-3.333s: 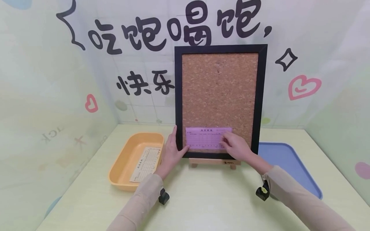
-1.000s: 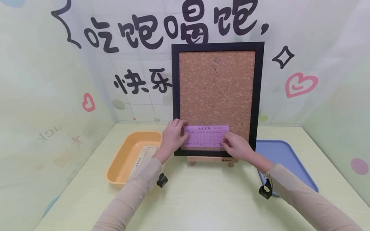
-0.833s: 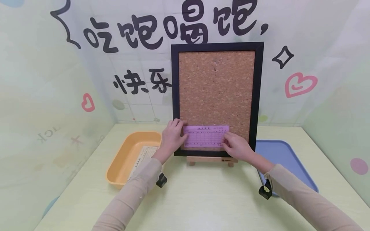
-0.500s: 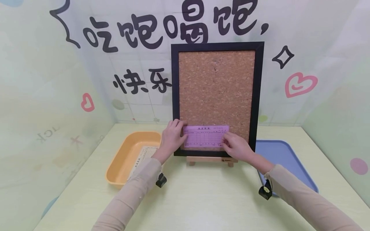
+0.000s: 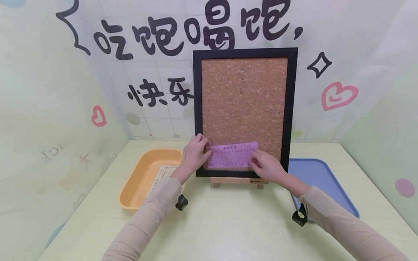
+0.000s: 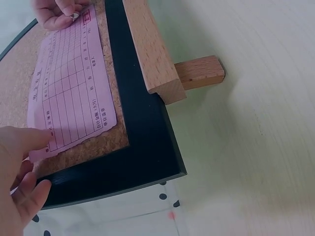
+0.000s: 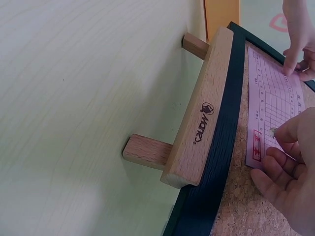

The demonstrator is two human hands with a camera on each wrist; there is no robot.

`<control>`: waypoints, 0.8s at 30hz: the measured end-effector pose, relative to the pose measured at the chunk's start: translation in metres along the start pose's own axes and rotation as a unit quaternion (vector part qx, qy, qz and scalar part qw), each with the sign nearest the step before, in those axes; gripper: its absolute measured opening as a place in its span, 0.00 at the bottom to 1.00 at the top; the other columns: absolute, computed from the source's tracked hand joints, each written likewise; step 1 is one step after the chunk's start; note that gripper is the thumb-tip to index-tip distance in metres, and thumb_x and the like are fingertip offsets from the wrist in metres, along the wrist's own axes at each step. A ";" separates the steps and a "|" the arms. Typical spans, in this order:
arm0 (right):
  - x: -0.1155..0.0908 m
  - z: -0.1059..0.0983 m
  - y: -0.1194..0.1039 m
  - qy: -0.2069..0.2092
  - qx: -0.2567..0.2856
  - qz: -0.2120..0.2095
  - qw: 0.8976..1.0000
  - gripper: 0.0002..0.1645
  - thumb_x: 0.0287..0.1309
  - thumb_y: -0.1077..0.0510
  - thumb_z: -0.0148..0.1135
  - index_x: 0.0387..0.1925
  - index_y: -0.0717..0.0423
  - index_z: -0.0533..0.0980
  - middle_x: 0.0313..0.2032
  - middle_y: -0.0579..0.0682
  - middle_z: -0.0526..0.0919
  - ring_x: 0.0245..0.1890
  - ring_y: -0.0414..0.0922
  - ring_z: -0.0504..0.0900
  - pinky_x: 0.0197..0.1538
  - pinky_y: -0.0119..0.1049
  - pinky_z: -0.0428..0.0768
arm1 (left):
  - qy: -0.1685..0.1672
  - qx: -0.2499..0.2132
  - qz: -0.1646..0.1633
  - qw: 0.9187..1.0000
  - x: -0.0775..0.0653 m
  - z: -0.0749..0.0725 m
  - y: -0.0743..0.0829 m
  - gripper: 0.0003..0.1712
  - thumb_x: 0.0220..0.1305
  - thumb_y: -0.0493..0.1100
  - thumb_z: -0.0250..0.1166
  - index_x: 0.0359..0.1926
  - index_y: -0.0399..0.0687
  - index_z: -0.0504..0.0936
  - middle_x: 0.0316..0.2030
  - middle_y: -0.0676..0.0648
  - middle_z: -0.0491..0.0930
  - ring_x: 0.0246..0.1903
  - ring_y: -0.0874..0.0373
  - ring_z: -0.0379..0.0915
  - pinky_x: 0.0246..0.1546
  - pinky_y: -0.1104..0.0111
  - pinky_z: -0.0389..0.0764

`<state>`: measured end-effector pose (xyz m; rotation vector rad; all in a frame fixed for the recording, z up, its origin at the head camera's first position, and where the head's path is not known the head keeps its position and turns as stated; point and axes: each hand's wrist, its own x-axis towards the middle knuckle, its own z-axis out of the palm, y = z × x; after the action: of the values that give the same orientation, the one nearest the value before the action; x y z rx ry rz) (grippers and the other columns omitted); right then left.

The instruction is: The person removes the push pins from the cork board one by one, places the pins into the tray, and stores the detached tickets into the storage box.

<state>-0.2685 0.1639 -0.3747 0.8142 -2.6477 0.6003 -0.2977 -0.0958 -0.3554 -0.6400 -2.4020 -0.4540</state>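
Observation:
A pink printed form (image 5: 232, 156) lies against the lower part of a black-framed cork board (image 5: 245, 101). My left hand (image 5: 193, 155) holds the form's left end, its thumb on the printed face and the other fingers near the frame's edge. At the opposite end, my right hand (image 5: 267, 165) pinches a small shiny pushpin (image 6: 75, 16) over the paper, beside a red stamped box. In the right wrist view the pushpin (image 7: 273, 132) sits at the fingertips, its point hidden. The form's left edge stands slightly lower than its right.
The board leans on a small wooden easel (image 5: 238, 180). On the left stands an orange tray (image 5: 130, 188) with a cream printed form (image 5: 160, 177) inside, partly behind my sleeve. A blue tray (image 5: 321, 181) lies to the right on the pale table (image 5: 235, 221).
Over the last seconds my left hand moved up from the frame's lower left edge to the form's left end. Just now that end dipped slightly, tilting the form. My right hand stays at its right end.

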 end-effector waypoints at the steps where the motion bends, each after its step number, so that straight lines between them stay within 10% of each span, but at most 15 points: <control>1: 0.000 0.000 0.000 0.001 -0.001 -0.001 1.000 0.04 0.51 0.65 0.59 0.24 0.56 0.73 0.24 0.46 0.72 0.23 0.38 0.69 0.25 0.29 0.70 | -0.003 -0.007 0.000 1.000 0.000 0.000 0.000 0.07 0.49 0.39 0.69 0.29 0.44 0.78 0.28 0.50 0.70 0.30 0.56 0.65 0.24 0.70 0.71; 11: -0.001 0.002 0.001 0.009 -0.004 -0.007 1.000 0.04 0.52 0.65 0.60 0.25 0.57 0.73 0.24 0.45 0.72 0.23 0.38 0.69 0.25 0.28 0.70 | -0.079 -0.067 -0.040 0.994 0.001 -0.007 0.001 0.05 0.59 0.41 0.61 0.30 0.45 0.80 0.26 0.50 0.77 0.23 0.61 0.68 0.24 0.72 0.71; 24: -0.001 0.002 0.000 0.002 -0.003 -0.002 1.000 0.04 0.53 0.65 0.59 0.26 0.56 0.73 0.25 0.45 0.72 0.24 0.39 0.69 0.25 0.29 0.70 | -0.098 -0.065 -0.020 0.993 -0.004 -0.013 0.003 0.05 0.60 0.40 0.60 0.32 0.44 0.82 0.27 0.50 0.80 0.21 0.62 0.67 0.21 0.74 0.69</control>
<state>-0.2677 0.1632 -0.3770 0.8144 -2.6428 0.5924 -0.2872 -0.1011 -0.3474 -0.7247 -2.5896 -0.5933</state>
